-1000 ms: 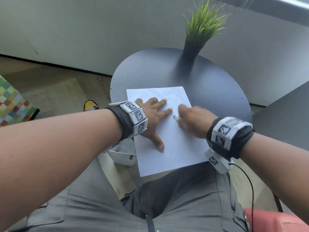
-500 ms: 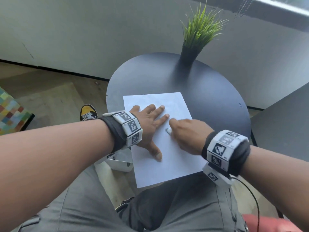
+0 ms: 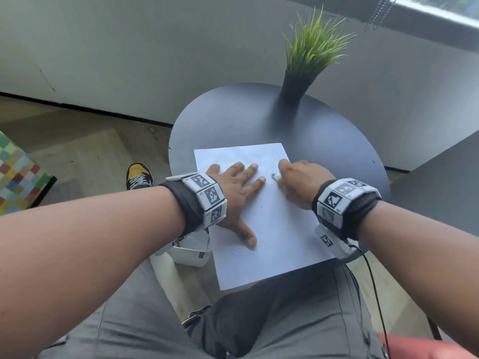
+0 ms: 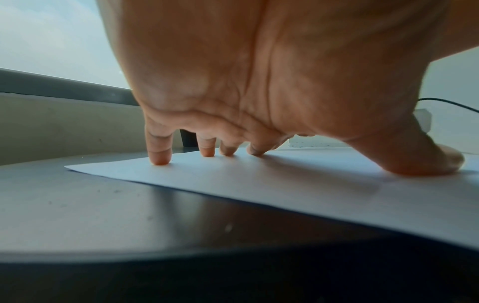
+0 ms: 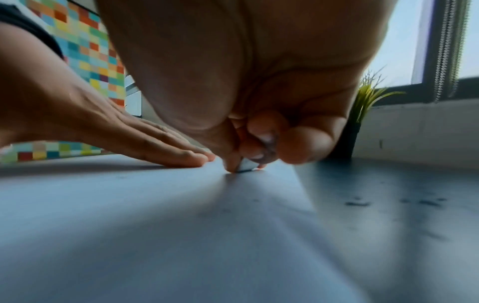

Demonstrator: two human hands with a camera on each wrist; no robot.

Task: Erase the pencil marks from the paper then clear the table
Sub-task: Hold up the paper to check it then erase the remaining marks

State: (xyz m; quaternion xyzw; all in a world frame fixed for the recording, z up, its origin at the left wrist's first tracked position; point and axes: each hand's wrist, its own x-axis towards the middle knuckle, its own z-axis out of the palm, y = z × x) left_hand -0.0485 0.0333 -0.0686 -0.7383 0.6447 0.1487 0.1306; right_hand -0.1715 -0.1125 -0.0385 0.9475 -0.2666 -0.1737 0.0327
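Note:
A white sheet of paper [image 3: 274, 229] lies on the round dark table [image 3: 233, 120], its near end hanging over the table's front edge. My left hand [image 3: 238, 193] lies flat on the sheet with fingers spread, fingertips [image 4: 160, 157] pressing the paper [image 4: 285, 180]. My right hand [image 3: 298, 180] is curled and pinches a small white eraser [image 3: 275, 176] against the sheet, just right of the left fingertips. In the right wrist view the eraser [image 5: 245, 166] touches the paper [image 5: 181, 215] under the fingers. Faint pencil lines show near the sheet's far right corner.
A dark vase with green grass [image 3: 308, 60] stands at the table's far side. A white bin [image 3: 190, 252] sits on the floor under my left wrist. A second dark tabletop [image 3: 445, 182] lies to the right. Eraser crumbs [image 5: 362, 203] dot the table beside the sheet.
My right hand with the eraser has slid back and forth on the sheet and is now farther right. The left hand has kept pressing the paper; the head view has tilted a little.

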